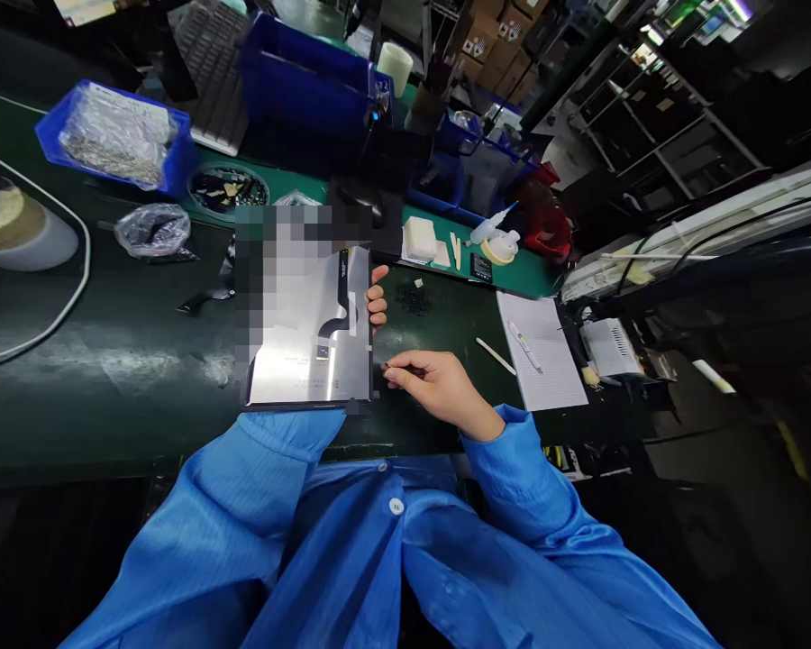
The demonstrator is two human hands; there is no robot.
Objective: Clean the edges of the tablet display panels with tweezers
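My left hand [378, 302] grips a flat LCD panel [297, 370] from underneath, its fingers curled round the right edge. The panel's silvery back faces me, with a black flex cable [341, 293] running down it. Part of the panel is blurred out. Just right of the panel's lower corner, my right hand [432, 379] is closed in a pinch. Something small and dark may be at its fingertips, too small to name. Beyond the hands lies a pile of small black bits [414, 297] with a small pale square piece on it.
A lined notebook [554, 361] with a pen [525, 347] lies at the right, beside a white stick [496, 356]. Along the back stand blue bins [304, 72], a dish of small parts [228, 189] and a white pad stack [420, 239]. A white cable [74, 297] curves at the left.
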